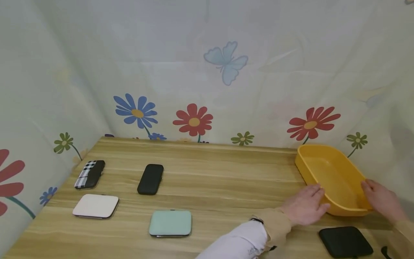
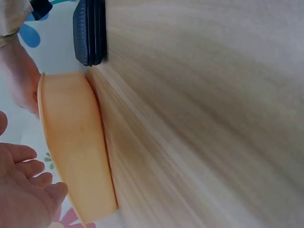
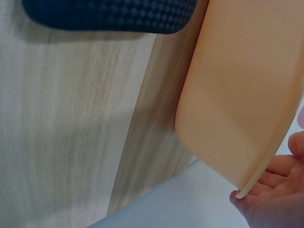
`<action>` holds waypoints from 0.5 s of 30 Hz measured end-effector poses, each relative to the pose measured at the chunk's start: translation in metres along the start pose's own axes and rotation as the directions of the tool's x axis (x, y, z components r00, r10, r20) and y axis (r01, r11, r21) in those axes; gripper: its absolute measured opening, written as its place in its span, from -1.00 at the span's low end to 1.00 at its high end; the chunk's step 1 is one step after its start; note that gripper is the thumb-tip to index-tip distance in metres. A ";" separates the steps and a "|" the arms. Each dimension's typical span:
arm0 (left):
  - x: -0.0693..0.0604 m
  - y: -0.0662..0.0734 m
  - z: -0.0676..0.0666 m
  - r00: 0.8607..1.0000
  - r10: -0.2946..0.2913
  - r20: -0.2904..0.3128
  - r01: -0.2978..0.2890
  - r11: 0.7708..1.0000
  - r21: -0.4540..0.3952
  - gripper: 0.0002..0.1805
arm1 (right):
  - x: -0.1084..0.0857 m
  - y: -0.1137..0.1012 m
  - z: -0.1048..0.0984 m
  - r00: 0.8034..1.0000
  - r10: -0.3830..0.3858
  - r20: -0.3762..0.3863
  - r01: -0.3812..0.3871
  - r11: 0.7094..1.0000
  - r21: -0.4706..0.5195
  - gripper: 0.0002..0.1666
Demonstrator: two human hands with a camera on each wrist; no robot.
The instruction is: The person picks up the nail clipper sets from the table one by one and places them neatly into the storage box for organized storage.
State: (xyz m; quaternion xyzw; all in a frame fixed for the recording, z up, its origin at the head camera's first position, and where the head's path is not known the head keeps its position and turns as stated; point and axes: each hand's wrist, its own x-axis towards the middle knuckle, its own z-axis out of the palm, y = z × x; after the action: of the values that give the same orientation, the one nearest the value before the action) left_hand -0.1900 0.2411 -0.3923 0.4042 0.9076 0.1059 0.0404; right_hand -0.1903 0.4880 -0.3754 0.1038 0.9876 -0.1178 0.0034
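Observation:
A yellow plastic tray [image 1: 331,172] with raised sides stands at the table's right edge. My left hand [image 1: 305,205] is at its near left rim; in the left wrist view its fingers [image 2: 29,167] look loosely bent beside the wall, not curled round it. My right hand [image 1: 385,199] pinches the right rim, and the right wrist view shows fingertips [image 3: 239,199] at the rim's corner. Just in front of the tray lies a black case [image 1: 346,241] with a textured surface, close to the right wrist.
Farther left on the wooden table [image 1: 226,180] lie a checked black-and-white case [image 1: 90,175], a slim black case [image 1: 150,179], a cream case [image 1: 96,205] and a mint green case [image 1: 170,223]. A flower-printed curtain [image 1: 252,100] borders the table's back and sides.

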 end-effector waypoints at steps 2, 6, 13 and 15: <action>0.001 0.001 0.000 1.000 0.009 0.010 -0.009 1.000 0.026 -0.43 | -0.001 -0.001 0.000 1.000 0.008 -0.005 -0.008 1.000 -0.008 -0.29; 0.003 0.000 0.000 1.000 0.017 0.001 -0.017 0.998 0.066 -0.42 | -0.002 -0.002 0.002 1.000 -0.012 0.001 0.012 1.000 -0.003 -0.26; 0.003 -0.005 -0.003 1.000 0.029 -0.007 -0.028 0.994 0.104 -0.40 | -0.004 -0.005 0.008 0.999 -0.051 -0.014 0.051 0.999 0.016 -0.25; 0.004 -0.004 -0.003 0.999 0.036 0.011 -0.037 0.993 0.116 -0.40 | -0.005 -0.006 0.010 0.998 -0.061 -0.021 0.061 0.998 0.023 -0.22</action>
State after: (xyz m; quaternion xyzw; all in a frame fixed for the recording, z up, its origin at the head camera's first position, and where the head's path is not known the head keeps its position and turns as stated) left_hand -0.1963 0.2412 -0.3901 0.4230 0.9045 0.0516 0.0191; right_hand -0.1869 0.4789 -0.3838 0.0747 0.9888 -0.1284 -0.0115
